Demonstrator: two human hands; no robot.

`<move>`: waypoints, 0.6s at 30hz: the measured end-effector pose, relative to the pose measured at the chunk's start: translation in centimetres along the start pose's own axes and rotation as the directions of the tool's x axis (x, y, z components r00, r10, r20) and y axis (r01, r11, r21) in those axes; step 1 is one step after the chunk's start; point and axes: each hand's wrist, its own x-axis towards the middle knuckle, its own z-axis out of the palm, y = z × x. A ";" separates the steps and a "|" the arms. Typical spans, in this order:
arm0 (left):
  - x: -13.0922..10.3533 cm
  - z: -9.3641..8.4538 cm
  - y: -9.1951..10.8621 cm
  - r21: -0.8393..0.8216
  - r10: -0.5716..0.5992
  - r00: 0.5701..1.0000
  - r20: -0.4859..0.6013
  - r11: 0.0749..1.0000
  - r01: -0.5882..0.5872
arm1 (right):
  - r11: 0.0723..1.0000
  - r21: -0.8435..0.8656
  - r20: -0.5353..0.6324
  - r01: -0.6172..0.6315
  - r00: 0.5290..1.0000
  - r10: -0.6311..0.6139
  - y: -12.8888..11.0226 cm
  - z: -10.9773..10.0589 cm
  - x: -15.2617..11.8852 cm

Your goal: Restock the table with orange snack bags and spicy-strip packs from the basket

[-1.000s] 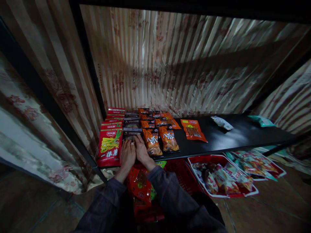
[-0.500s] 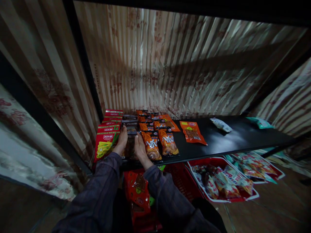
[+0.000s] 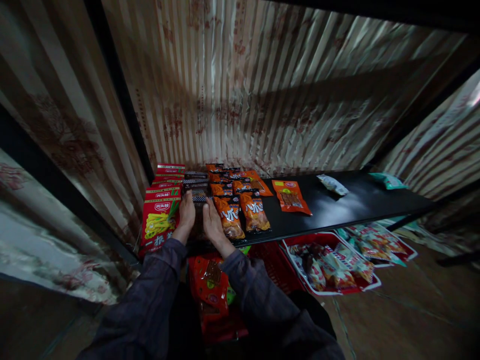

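"Striped cloth (image 3: 225,75) hangs behind; where are the dark packets (image 3: 195,186)?"
"Left of frame centre, between left hand (image 3: 186,212) and right hand (image 3: 213,220), both flat, apart."
"Danger?"
"Pushing sideways could disturb the orange bags (image 3: 229,218)."

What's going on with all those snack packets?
A person has both hands open at a row of dark packets on a black shelf. The left hand is on one side of the front packet and the right hand on the other; whether they touch it is hard to tell. Red packets lie to the left, orange packets to the right.
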 end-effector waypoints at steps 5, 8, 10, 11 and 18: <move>-3.4 1.8 1.5 -0.312 -0.197 0.974 0.109 0.924 0.222 | 0.994 0.004 -0.153 0.108 0.983 -0.106 -1.2 -5.7 -1.5; -4.5 3.6 2.5 -0.381 -0.244 0.955 0.169 0.878 0.291 | 1.000 -0.011 -0.222 0.022 0.975 -0.024 0.0 -9.0 -1.5; -4.8 4.9 2.8 -0.393 -0.242 0.953 0.182 0.870 0.296 | 0.999 -0.009 -0.196 -0.044 0.980 0.042 1.2 -10.3 -1.2; -4.8 5.5 2.9 -0.394 -0.238 0.955 0.178 0.872 0.291 | 0.998 -0.007 -0.174 -0.067 0.983 0.064 1.8 -10.6 -1.0; -4.7 7.7 2.2 -0.390 -0.213 0.970 0.120 0.888 0.243 | 0.995 -0.003 -0.104 -0.103 0.989 0.103 3.8 -10.8 0.1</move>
